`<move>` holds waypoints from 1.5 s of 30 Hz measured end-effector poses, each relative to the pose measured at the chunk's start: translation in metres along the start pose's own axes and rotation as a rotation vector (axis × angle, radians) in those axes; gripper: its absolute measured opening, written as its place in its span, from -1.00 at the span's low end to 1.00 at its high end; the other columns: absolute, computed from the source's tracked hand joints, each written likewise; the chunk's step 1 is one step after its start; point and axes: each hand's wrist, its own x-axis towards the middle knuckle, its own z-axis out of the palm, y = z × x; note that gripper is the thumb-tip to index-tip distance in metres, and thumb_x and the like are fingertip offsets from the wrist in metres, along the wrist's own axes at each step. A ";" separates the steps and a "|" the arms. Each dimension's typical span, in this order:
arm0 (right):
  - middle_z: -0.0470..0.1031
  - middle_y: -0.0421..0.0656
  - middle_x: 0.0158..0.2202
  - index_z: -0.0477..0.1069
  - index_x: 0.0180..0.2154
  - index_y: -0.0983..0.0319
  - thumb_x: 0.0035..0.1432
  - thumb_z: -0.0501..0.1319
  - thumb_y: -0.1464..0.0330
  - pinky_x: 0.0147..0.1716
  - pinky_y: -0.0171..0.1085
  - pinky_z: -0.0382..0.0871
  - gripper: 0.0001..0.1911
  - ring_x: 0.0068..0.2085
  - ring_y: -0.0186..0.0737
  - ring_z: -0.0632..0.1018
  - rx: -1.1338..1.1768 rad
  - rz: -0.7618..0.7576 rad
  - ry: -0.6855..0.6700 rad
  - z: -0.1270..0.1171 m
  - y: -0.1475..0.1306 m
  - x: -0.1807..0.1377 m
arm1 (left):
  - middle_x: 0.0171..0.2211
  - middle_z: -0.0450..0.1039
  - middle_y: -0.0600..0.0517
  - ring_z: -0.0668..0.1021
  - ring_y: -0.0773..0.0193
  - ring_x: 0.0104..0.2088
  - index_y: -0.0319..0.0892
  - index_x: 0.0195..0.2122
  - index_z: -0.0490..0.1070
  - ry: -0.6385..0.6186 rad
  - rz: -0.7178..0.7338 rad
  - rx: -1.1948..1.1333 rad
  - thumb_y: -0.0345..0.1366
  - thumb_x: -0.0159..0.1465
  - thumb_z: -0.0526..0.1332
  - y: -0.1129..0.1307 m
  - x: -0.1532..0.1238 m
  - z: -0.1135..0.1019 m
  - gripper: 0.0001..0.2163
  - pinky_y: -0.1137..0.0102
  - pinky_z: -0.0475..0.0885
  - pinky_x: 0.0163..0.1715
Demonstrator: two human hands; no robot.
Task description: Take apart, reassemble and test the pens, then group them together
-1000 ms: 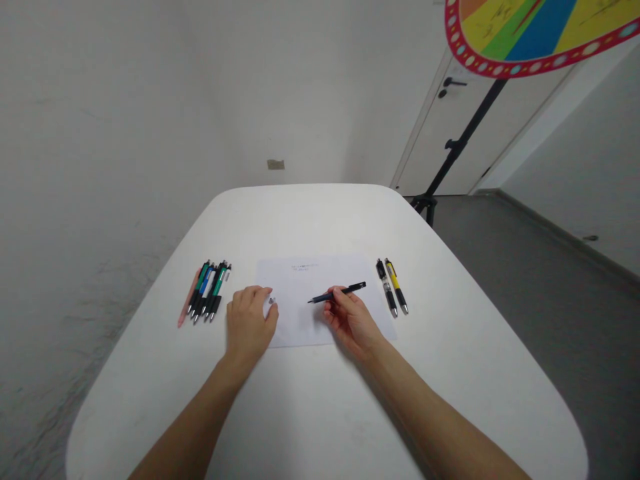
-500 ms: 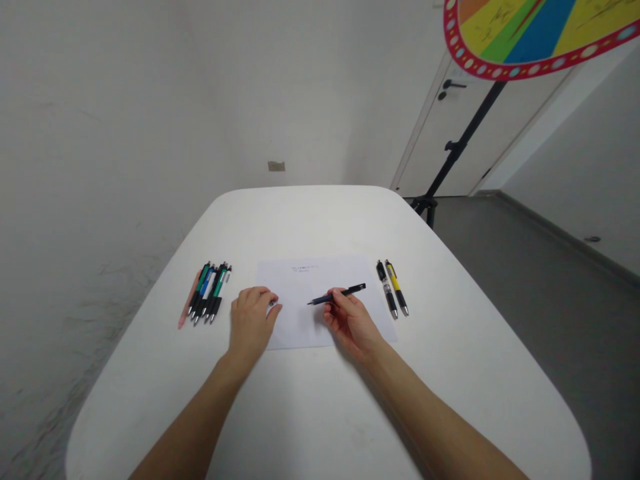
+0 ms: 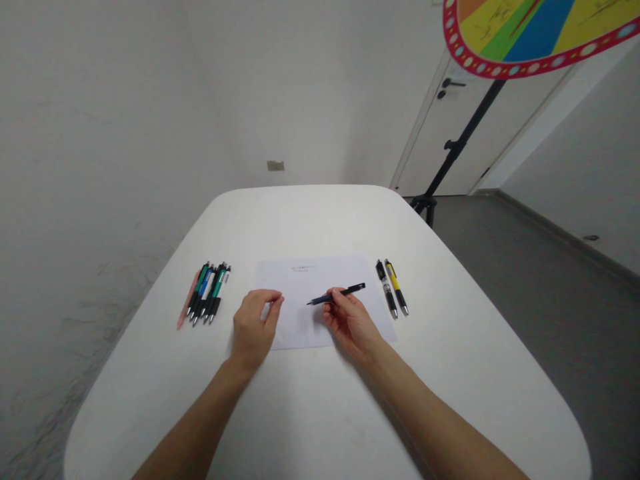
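My right hand (image 3: 350, 323) pinches a black pen (image 3: 323, 300) above the sheet of white paper (image 3: 300, 327). The pen slants, its thin tip toward the left and its clip end up to the right. Along the paper's left edge is my left hand (image 3: 255, 327), with thumb and forefinger pressed together. What lies between those fingers, if anything, is too small or hidden to make out. Small lines of dark writing (image 3: 303, 269) show near the top of the sheet.
Left of the paper lies a group of several pens (image 3: 207, 293), with a pink pen (image 3: 187, 301) outermost. To its right are a black-and-clear pen (image 3: 387, 289) and a yellow-and-black pen (image 3: 397, 287). A colourful wheel (image 3: 525, 40) on a black stand (image 3: 460, 143) is beyond the white table (image 3: 310, 220).
My left thumb and forefinger have come together, and the small shiny thing between them is out of sight. My right hand and its pen have hardly moved.
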 end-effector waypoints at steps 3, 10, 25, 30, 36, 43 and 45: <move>0.50 -0.27 -0.50 0.48 -0.42 0.26 -0.19 0.54 0.33 -0.52 -0.46 0.46 -0.68 -0.51 -0.44 0.50 -0.007 0.004 -0.007 0.002 0.000 -0.001 | -0.36 0.56 0.02 0.58 0.26 -0.31 -0.15 -0.30 0.47 -0.033 0.004 -0.040 -0.29 0.30 0.20 0.004 -0.001 0.001 -0.91 0.35 0.49 -0.23; 0.55 -0.25 -0.44 0.48 -0.40 0.25 -0.28 0.57 0.31 -0.44 -0.46 0.48 -0.61 -0.47 -0.44 0.53 -0.050 -0.011 -0.056 0.007 0.000 -0.005 | -0.40 0.56 0.04 0.56 0.27 -0.33 -0.14 -0.36 0.48 -0.089 0.080 -0.130 -0.36 0.27 0.24 0.016 0.000 -0.001 -0.93 0.38 0.47 -0.25; 0.58 -0.23 -0.44 0.50 -0.41 0.24 -0.27 0.57 0.30 -0.44 -0.45 0.45 -0.64 -0.48 -0.44 0.52 -0.084 -0.020 -0.089 0.006 0.002 -0.005 | -0.41 0.57 0.02 0.56 0.28 -0.34 -0.15 -0.34 0.49 -0.049 0.191 -0.114 -0.38 0.29 0.23 0.019 0.001 0.000 -0.93 0.37 0.48 -0.28; 0.58 -0.23 -0.43 0.51 -0.43 0.24 -0.28 0.57 0.29 -0.44 -0.43 0.44 -0.65 -0.48 -0.43 0.52 -0.121 -0.027 -0.117 0.008 0.002 -0.007 | -0.40 0.58 0.02 0.57 0.28 -0.33 -0.15 -0.32 0.52 -0.080 0.173 -0.135 -0.37 0.29 0.23 0.019 0.000 0.001 -0.92 0.36 0.49 -0.26; 0.59 -0.22 -0.41 0.51 -0.42 0.24 -0.24 0.55 0.32 -0.45 -0.41 0.41 -0.68 -0.49 -0.43 0.51 -0.137 -0.038 -0.154 0.008 0.005 -0.006 | -0.36 0.62 0.01 0.62 0.28 -0.32 -0.14 -0.29 0.56 -0.110 0.189 -0.096 -0.33 0.32 0.21 0.017 -0.002 0.001 -0.87 0.38 0.51 -0.23; 0.59 -0.22 -0.42 0.51 -0.43 0.24 -0.24 0.55 0.30 -0.43 -0.37 0.41 -0.68 -0.48 -0.40 0.51 -0.152 -0.036 -0.144 0.007 0.005 -0.005 | -0.33 0.64 0.01 0.64 0.29 -0.34 -0.19 -0.17 0.53 -0.051 0.206 -0.068 -0.32 0.30 0.26 0.013 -0.006 0.004 -0.88 0.45 0.54 -0.29; 0.59 -0.22 -0.42 0.51 -0.42 0.24 -0.26 0.55 0.30 -0.43 -0.37 0.41 -0.67 -0.49 -0.40 0.52 -0.161 -0.035 -0.138 0.007 0.005 -0.005 | -0.32 0.64 0.00 0.64 0.29 -0.32 -0.19 -0.17 0.52 -0.055 0.245 -0.052 -0.35 0.30 0.26 0.012 -0.007 0.004 -0.89 0.44 0.54 -0.25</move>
